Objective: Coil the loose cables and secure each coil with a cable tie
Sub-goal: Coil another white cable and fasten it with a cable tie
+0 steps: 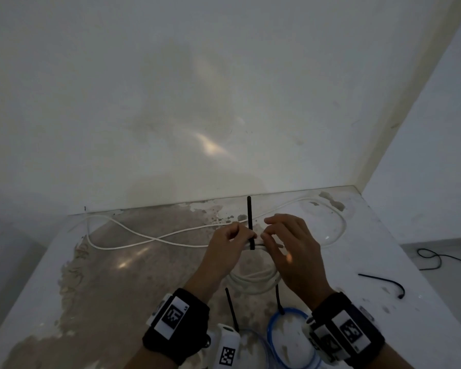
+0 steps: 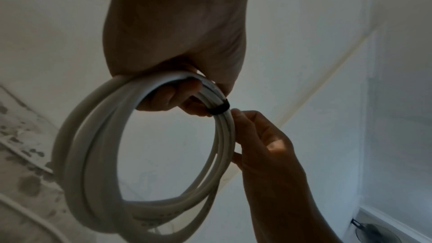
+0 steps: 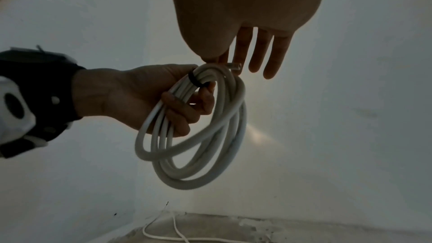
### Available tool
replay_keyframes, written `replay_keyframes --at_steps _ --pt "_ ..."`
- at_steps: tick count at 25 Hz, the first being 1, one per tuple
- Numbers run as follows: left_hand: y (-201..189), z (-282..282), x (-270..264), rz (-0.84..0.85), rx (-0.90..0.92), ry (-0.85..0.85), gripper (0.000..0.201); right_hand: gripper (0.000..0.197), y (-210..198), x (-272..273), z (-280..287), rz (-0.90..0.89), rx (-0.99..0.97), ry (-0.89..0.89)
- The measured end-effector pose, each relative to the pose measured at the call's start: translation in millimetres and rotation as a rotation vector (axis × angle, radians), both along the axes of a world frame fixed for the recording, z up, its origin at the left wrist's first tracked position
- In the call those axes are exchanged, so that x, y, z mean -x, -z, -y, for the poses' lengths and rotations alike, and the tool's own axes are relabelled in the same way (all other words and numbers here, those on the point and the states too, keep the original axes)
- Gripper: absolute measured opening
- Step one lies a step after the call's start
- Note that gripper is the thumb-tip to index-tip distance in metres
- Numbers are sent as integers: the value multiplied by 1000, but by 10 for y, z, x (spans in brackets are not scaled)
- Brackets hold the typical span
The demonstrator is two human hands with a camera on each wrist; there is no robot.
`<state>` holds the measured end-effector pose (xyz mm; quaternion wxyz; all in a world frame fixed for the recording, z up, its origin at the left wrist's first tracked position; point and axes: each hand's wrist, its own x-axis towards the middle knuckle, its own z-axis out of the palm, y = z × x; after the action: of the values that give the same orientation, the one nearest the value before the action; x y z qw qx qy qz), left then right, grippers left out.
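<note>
A white cable coil point(image 1: 253, 283) hangs above the table, gripped at its top by my left hand point(image 1: 229, 235), whose fingers curl through the loops. A black cable tie point(image 1: 249, 222) is wrapped round the strands, its long tail pointing up between my hands. In the left wrist view the tie point(image 2: 219, 108) sits tight on the coil point(image 2: 79, 136), just past my left hand point(image 2: 177, 43). My right hand point(image 1: 290, 243) touches the coil beside the tie with thumb and forefinger tips. Its other fingers point(image 3: 268, 58) are straight. A short cable end point(image 3: 236, 66) pokes out at the coil's top.
A loose white cable point(image 1: 155, 239) snakes along the far side of the stained table point(image 1: 117, 288), near the wall. A blue cable coil point(image 1: 290, 339) with black ties lies under my wrists. A spare black tie point(image 1: 383, 279) lies at the right. A dark cable point(image 1: 431, 259) is on the floor.
</note>
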<state>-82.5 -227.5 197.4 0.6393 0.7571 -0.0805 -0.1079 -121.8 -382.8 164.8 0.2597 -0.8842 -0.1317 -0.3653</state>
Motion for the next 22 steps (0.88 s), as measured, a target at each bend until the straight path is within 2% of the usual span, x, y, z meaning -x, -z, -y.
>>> replay_keyframes --at_steps 4,9,13,16,19,22 --pt "-31 -168 -32 -47 33 -1 24 32 -4 -33 -128 98 133 -7" --pt "8 -555 -87 -75 31 -31 27 18 -16 -73 -478 125 179 -49" --pt "83 -871 -191 -235 204 -78 35 21 30 -83 -816 78 177 -113" --pt "145 -990 -198 -296 264 -58 42 21 58 -52 -959 -31 184 -125" --pt "225 -1030 -195 -223 197 32 38 24 -64 -39 -963 -113 82 -133" --pt "218 -1002 -158 -63 126 175 31 25 -169 -81 -888 -23 241 -24"
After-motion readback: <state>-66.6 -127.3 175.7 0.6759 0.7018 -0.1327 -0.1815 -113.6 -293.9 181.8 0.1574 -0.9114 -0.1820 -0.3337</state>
